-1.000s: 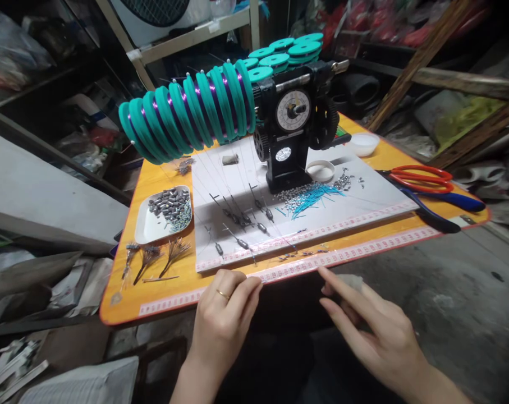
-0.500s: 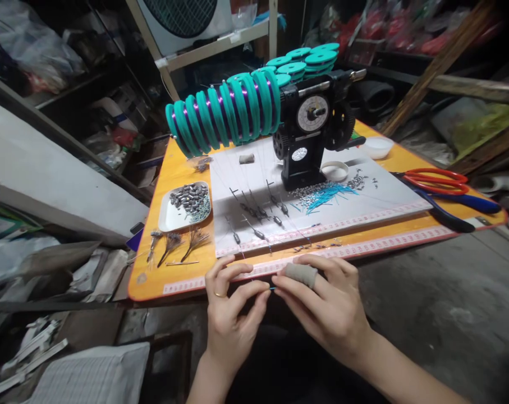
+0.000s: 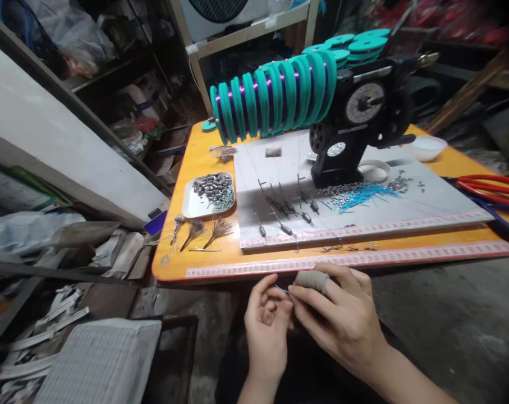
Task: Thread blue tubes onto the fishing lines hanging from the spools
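In front of the table edge, my right hand [image 3: 342,314] pinches a thin blue tube [image 3: 281,289] between thumb and fingertips. A grey wrap [image 3: 312,281] covers one of its fingers. My left hand [image 3: 267,328] is close beside it, index finger raised and apart from the thumb, the other fingers loosely curled. The tube's free end points toward that index finger. Beyond the hands, several dark sinkers [image 3: 286,229] on fine lines lie on a white board [image 3: 254,168]. The lines run up to a row of teal spools [image 3: 275,98] wound with purple line.
A black winding machine [image 3: 342,151] with a dial carries the spools. Blue tubes [image 3: 367,195] and small metal pieces lie near its base. At the left stands a white tray [image 3: 187,202] of sinkers. Red-handled pliers [image 3: 490,184] lie right. A ruler strip [image 3: 363,257] follows the front edge.
The view has shifted, so the table sits further right. My left hand has opened its pinch on the blue tube and raised its index finger. The right hand keeps its pinch.
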`<control>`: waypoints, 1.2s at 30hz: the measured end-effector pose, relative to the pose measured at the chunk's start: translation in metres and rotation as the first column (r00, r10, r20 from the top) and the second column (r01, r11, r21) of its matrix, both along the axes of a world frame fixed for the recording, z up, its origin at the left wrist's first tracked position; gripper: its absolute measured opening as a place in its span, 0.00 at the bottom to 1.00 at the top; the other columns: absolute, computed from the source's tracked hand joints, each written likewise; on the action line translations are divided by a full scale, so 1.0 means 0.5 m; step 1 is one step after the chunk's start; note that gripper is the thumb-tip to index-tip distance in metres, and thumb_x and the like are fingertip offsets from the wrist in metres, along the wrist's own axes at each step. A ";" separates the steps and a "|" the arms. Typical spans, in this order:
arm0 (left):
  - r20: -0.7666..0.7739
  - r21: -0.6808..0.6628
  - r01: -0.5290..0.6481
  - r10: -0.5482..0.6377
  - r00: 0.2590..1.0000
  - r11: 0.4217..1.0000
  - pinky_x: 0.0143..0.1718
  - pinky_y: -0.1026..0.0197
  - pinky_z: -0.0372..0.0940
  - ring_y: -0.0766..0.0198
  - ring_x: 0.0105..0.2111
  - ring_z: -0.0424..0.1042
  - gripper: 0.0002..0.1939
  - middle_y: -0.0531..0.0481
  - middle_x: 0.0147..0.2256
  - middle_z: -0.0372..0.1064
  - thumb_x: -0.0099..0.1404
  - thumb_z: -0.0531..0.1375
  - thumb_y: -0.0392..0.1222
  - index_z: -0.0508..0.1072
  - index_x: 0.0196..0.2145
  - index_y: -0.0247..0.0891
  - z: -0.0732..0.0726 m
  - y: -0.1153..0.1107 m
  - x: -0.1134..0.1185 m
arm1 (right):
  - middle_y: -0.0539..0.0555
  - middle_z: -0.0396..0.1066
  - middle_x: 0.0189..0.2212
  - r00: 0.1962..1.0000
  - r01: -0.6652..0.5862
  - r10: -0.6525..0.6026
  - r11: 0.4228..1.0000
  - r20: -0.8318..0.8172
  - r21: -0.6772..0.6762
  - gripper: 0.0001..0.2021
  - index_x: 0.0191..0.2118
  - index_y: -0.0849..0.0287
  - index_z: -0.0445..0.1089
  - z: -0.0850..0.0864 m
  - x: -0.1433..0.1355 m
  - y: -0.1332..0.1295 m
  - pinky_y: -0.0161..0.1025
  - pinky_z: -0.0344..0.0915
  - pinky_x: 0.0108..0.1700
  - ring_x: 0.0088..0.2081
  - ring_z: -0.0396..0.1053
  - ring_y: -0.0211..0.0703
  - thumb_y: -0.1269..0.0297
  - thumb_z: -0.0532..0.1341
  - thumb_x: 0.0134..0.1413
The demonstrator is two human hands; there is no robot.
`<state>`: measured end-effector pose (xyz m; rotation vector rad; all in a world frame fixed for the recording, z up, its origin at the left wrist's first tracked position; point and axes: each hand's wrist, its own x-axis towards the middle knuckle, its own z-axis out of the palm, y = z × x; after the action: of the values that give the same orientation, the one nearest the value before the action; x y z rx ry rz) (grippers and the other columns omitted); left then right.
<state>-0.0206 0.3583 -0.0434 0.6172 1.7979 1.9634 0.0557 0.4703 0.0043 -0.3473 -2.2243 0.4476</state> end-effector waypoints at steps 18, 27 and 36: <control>-0.642 -0.102 0.037 -0.094 0.761 0.994 0.30 0.62 0.67 0.64 0.28 0.70 0.11 0.48 0.29 0.71 0.62 0.57 0.24 0.73 0.38 0.37 0.078 -0.014 -0.044 | 0.49 0.79 0.37 0.983 -0.139 0.133 0.989 0.124 0.041 0.07 0.40 0.54 0.75 0.049 0.003 0.022 0.47 0.55 0.49 0.47 0.68 0.49 0.67 0.59 0.64; -0.611 -0.124 -0.015 -0.064 0.789 0.992 0.25 0.66 0.64 0.68 0.24 0.65 0.09 0.53 0.27 0.67 0.62 0.58 0.26 0.70 0.34 0.38 0.091 -0.013 -0.044 | 0.57 0.76 0.43 0.992 0.085 -0.099 0.983 0.084 0.165 0.14 0.49 0.52 0.71 0.056 0.044 0.067 0.55 0.59 0.52 0.50 0.69 0.58 0.72 0.62 0.58; -0.607 -0.097 -0.022 -0.041 0.794 0.995 0.24 0.67 0.62 0.69 0.23 0.64 0.08 0.54 0.26 0.66 0.61 0.58 0.26 0.69 0.31 0.39 0.089 -0.005 -0.040 | 0.60 0.75 0.43 0.966 0.233 -0.248 0.958 0.077 0.169 0.15 0.49 0.52 0.71 0.034 0.131 0.127 0.57 0.60 0.52 0.47 0.71 0.59 0.72 0.63 0.57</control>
<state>-0.0408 0.3558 0.0011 1.3451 2.2252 1.7644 0.1214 0.5339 0.0213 -0.5571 -2.2577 0.1236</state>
